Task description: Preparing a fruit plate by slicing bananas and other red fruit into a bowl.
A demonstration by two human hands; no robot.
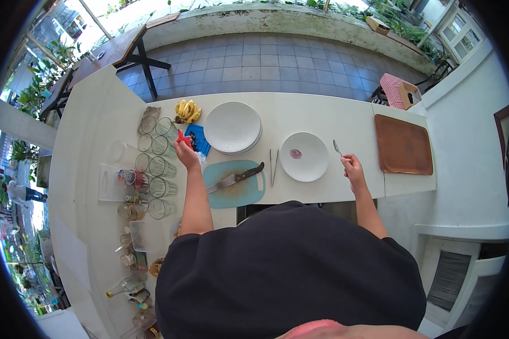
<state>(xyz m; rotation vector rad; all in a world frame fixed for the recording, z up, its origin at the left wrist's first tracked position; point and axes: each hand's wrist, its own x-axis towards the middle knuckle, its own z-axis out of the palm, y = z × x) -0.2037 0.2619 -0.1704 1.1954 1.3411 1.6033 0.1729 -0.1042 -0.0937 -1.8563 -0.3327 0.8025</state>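
Observation:
My left hand (186,153) grips a small red object (184,137) above the far left of the counter; its exact kind is unclear. Between my right thumb and fingers, my right hand (353,170) holds a small metal utensil (336,146), fork or spoon, upright to the right of a white plate (305,171). A purplish-pink patch (295,154) lies left of the plate's centre. Long metal tweezers or thin sticks (274,168) lie beside the plate. On a teal cutting board (233,197) rests a dark-handled knife (231,181).
Stacked white plates (232,125) stand behind the board, near a blue tray (201,137) and bananas (187,111). Rows of glasses (157,165) and several jars (129,210) line the left. A brown tray (404,145) lies at the right end of the white counter (318,112).

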